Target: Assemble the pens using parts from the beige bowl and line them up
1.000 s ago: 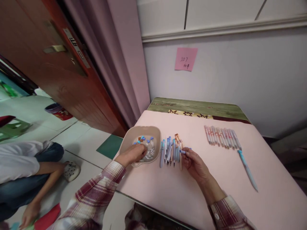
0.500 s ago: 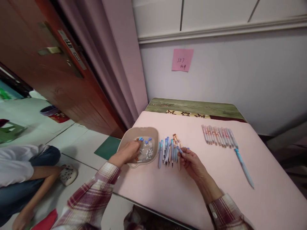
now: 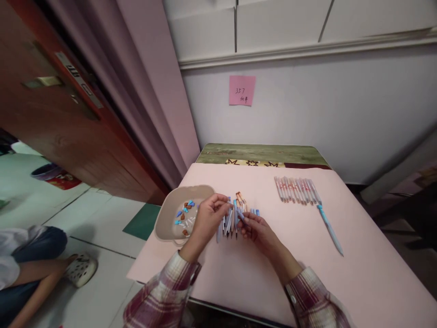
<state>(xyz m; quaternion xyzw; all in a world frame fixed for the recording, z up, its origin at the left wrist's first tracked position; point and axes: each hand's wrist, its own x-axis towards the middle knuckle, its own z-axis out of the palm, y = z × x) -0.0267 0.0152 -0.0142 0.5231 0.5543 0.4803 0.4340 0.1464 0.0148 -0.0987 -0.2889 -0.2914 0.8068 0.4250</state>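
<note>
My left hand (image 3: pixel 210 215) is raised over the right rim of the beige basin (image 3: pixel 164 228), thumb and fingertips pinched together. Whatever it pinches is too small to make out. Close beside it, my right hand (image 3: pixel 258 228) grips a short blue-purple pen part (image 3: pixel 240 214) between thumb and fingers. Both sets of fingertips nearly meet above a pile of loose pen parts (image 3: pixel 228 230), which they partly hide. Inside the basin lie small blue pieces (image 3: pixel 179 213), brown pieces (image 3: pixel 183 217) and thin white pieces (image 3: pixel 187 223).
A row of capped pens (image 3: pixel 296 190) lies on the right of the pink tabletop (image 3: pixel 290 282), with a single blue pen (image 3: pixel 330 230) beside it. Orange-brown parts (image 3: pixel 241 197) sit behind the pile. At left a person's leg and clog (image 3: pixel 81 269) show on the floor.
My left hand has come up out of the basin and moved right, meeting my right hand over the pile. The right hand still holds the pen part. The view has shifted slightly.
</note>
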